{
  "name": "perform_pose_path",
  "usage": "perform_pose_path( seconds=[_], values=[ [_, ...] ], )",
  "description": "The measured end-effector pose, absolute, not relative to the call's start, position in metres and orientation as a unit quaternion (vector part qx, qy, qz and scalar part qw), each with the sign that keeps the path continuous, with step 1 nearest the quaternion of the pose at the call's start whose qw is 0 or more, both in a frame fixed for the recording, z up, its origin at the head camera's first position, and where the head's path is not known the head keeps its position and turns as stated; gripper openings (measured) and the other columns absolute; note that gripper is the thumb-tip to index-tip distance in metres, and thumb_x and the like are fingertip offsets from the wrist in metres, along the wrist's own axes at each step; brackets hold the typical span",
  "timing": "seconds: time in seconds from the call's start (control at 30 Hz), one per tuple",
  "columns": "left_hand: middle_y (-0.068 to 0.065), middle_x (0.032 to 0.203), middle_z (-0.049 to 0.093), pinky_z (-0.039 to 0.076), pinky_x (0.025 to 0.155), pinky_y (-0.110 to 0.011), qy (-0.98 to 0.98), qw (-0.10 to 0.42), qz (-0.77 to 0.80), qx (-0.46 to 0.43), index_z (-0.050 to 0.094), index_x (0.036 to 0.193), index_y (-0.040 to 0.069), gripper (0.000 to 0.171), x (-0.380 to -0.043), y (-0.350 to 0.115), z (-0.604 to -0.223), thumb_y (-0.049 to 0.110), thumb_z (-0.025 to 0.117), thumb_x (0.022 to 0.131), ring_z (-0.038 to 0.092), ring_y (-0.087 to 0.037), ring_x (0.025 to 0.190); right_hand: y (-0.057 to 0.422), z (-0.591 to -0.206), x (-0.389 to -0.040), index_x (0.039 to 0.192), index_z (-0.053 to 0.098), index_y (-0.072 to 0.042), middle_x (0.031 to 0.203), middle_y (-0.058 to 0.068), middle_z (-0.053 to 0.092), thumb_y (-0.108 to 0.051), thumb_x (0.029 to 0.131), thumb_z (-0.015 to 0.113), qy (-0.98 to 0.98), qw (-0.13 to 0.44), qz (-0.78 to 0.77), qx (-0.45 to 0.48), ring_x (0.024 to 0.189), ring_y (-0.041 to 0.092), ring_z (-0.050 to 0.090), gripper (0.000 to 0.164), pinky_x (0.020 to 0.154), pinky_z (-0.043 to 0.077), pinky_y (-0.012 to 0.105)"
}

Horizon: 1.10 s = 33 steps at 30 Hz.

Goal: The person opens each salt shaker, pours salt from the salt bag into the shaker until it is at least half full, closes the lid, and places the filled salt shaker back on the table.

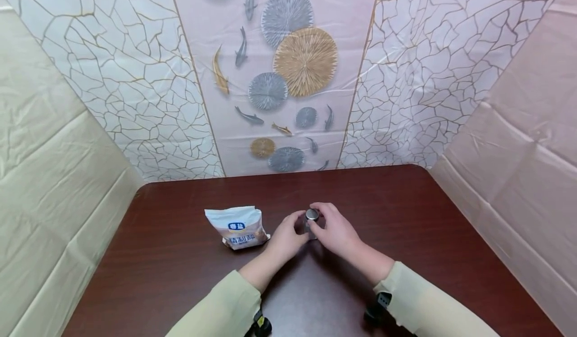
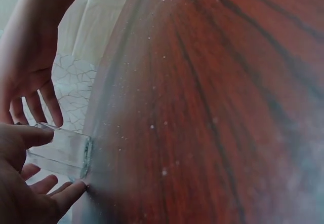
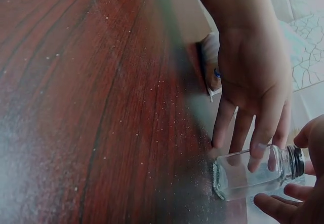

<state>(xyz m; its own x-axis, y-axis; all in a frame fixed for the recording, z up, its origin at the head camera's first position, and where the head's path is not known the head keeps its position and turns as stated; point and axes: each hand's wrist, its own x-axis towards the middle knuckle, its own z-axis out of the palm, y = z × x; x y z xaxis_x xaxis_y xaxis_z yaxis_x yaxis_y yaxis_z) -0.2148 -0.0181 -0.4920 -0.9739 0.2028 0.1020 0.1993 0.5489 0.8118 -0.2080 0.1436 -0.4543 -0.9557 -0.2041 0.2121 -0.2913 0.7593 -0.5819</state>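
Two hands close around a small clear glass bottle (image 3: 238,184) with a silver cap (image 1: 312,215), upright on the table.
The bottle stands toward the middle of the dark red wood-grain table (image 1: 180,282), its base at or just above the surface (the contact is hard to make out). The left hand (image 1: 287,238) grasps the glass body between thumb and fingers, while the right hand (image 1: 337,231) has thumb and forefinger bent around the cap. On the person's left, near the left hand but apart from it, a pale packet (image 1: 245,227) with blue lettering stands up. Pale green sleeves (image 1: 225,302) cover both forearms, and behind the table hangs a printed backdrop (image 1: 288,126) of fish and round discs.
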Motion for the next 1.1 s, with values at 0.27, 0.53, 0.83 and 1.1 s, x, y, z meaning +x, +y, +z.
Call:
perform_pose_path(
  seconds=[0.27,0.53,0.83,1.1],
  values=[
    [-0.011,0.123,0.061,0.051,0.088,-0.037,0.878,-0.009,0.463,0.118,0.056,0.136,0.01,0.055,-0.223,-0.009,-0.5,0.016,0.074,0.084,0.06,-0.02,0.102,0.141,-0.456,-0.213,0.13,0.06,-0.014,0.124,0.006,0.059,-0.026,0.093,0.067,-0.932,0.057,0.336,0.124,0.093,0.02,0.058,0.04,0.081,0.051,0.038],
    [-0.008,0.117,0.062,0.052,0.083,-0.034,0.87,-0.006,0.479,0.116,0.058,0.132,0.012,0.054,-0.224,-0.007,-0.501,0.01,0.075,0.081,0.061,-0.017,0.098,0.139,-0.455,-0.214,0.127,0.062,-0.014,0.12,0.005,0.061,-0.028,0.092,0.067,-0.934,0.055,0.335,0.112,0.092,0.019,0.058,0.038,0.08,0.05,0.039],
    [-0.006,0.114,0.067,0.052,0.086,-0.036,0.865,0.007,0.488,0.116,0.057,0.133,0.012,0.054,-0.223,-0.008,-0.499,0.011,0.076,0.082,0.062,-0.018,0.102,0.14,-0.455,-0.213,0.128,0.061,-0.014,0.121,0.005,0.06,-0.029,0.093,0.067,-0.931,0.05,0.344,0.111,0.093,0.025,0.059,0.038,0.079,0.049,0.039],
    [-0.006,0.115,0.067,0.052,0.09,-0.039,0.857,0.019,0.501,0.117,0.058,0.13,0.012,0.052,-0.22,-0.01,-0.5,0.011,0.077,0.081,0.063,-0.02,0.105,0.14,-0.456,-0.21,0.127,0.06,-0.011,0.121,0.007,0.06,-0.031,0.092,0.071,-0.925,0.049,0.362,0.101,0.105,0.024,0.062,0.042,0.087,0.052,0.042]
  ],
)
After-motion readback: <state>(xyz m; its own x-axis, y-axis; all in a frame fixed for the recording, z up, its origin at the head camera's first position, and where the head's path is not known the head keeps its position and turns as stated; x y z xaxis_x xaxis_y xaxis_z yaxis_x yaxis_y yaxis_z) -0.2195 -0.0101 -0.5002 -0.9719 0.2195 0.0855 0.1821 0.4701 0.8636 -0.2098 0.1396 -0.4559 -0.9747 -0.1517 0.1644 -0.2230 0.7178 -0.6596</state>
